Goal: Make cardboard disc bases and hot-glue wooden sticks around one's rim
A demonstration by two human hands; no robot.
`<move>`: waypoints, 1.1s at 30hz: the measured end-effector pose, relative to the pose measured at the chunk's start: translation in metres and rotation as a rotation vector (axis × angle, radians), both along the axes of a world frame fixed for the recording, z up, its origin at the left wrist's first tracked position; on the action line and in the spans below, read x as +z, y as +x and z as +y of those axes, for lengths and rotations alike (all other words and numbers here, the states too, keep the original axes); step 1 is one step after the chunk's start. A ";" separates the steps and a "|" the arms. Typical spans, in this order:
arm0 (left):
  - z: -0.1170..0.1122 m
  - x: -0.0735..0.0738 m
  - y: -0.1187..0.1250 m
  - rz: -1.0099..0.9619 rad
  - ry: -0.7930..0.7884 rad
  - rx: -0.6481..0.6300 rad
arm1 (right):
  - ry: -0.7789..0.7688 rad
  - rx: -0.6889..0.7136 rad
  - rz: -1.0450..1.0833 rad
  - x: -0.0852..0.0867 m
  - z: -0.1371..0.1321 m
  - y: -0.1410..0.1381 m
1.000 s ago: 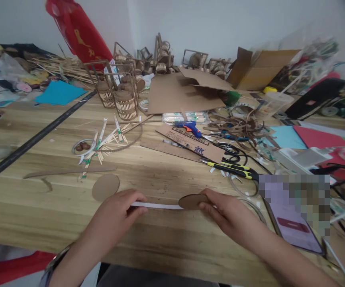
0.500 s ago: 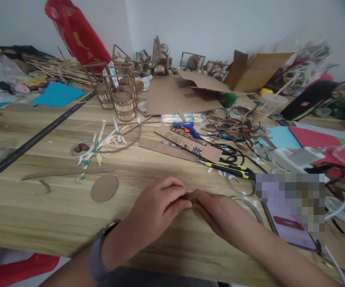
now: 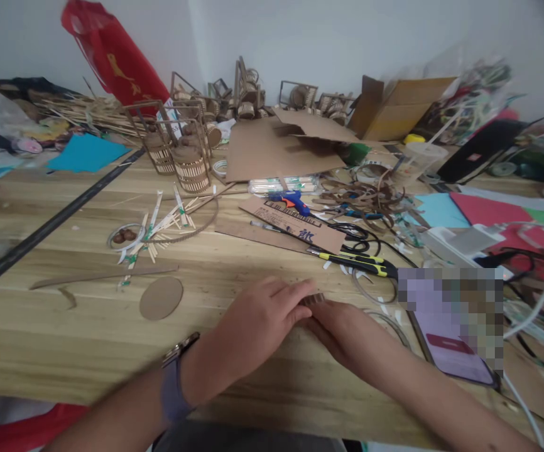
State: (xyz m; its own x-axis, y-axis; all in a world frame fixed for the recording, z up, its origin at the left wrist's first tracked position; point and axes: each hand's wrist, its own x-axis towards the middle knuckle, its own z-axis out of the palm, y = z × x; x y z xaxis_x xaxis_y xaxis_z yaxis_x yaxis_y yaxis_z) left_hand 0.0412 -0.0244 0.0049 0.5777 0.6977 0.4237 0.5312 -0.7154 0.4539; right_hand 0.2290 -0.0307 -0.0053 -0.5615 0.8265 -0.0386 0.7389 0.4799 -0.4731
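Observation:
My left hand (image 3: 257, 323) and my right hand (image 3: 342, 329) meet over the wooden table (image 3: 78, 351) near its front edge. Between their fingertips sits a small brown cardboard piece (image 3: 313, 299), of which only the ridged top edge shows. The left fingers curl over it and the right fingers pinch it from the other side. A watch is on my left wrist. A loose cardboard oval (image 3: 161, 297) lies flat on the table to the left of my hands.
A yellow-and-black cutter (image 3: 361, 263) and a phone (image 3: 451, 342) lie right of my hands. Behind are a blue glue gun (image 3: 293, 201), cardboard sheets (image 3: 276, 150), small slatted cardboard lanterns (image 3: 190, 166), scattered sticks (image 3: 163, 223), a long black rod (image 3: 50, 223) and coloured paper.
A second ago my hands were apart, stretching a white strip from a cardboard oval. The left hand has since slid right to join the right hand, and the strip no longer shows.

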 end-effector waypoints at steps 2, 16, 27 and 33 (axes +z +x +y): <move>0.000 0.001 0.000 0.047 0.025 -0.015 | -0.018 -0.005 0.058 0.001 0.001 0.000; 0.010 0.006 -0.002 0.368 0.136 -0.142 | -0.057 -0.158 0.029 -0.001 -0.001 0.013; 0.007 0.008 -0.003 0.384 0.238 -0.173 | 0.138 -0.098 -0.395 -0.002 -0.005 0.048; 0.007 0.010 -0.002 0.428 0.218 -0.188 | 0.120 -0.030 -0.344 0.021 -0.002 0.046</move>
State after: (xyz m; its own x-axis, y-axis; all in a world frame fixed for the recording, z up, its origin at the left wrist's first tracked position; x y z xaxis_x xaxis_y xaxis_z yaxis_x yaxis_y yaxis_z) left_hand 0.0396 -0.0170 0.0148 0.8383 0.4865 0.2460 0.4895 -0.8704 0.0535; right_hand 0.2745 -0.0328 0.0153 -0.5084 0.8523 -0.1227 0.8593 0.4930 -0.1360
